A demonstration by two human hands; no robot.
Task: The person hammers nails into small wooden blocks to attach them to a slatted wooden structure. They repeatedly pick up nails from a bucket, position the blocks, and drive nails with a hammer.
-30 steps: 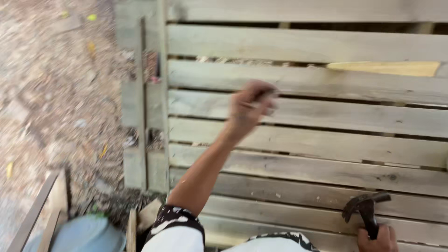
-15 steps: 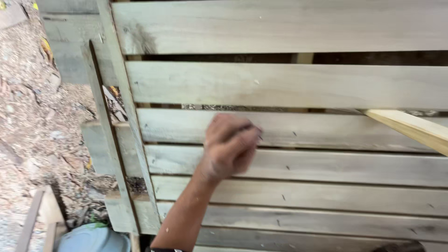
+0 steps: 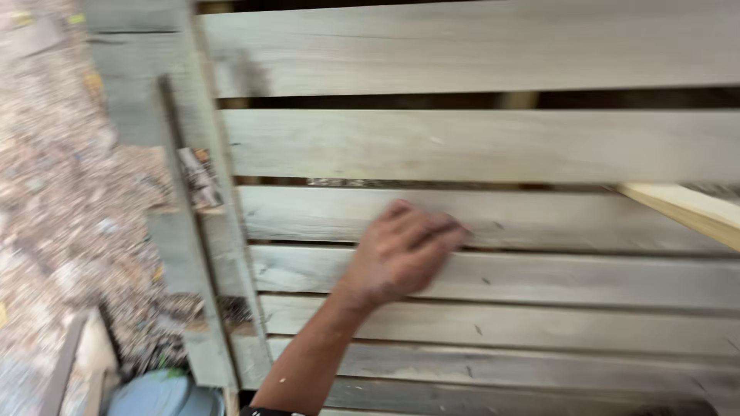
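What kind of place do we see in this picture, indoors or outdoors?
Probably outdoors, at a rough carpentry or building spot. The left hand rests on weathered grey wooden planks fixed in rows with gaps between. At the left lies bare ground strewn with leaves and debris. A paler new board crosses at the right.

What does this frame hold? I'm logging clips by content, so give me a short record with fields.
setting: outdoors, weathered grey wooden slat panel beside leaf-strewn ground
left hand: resting on a slat, fingers curled at the gap; blurred
right hand: not in view
nearby: pale yellow wooden strip at right, blue-grey round object at bottom left
image quality: motion blur
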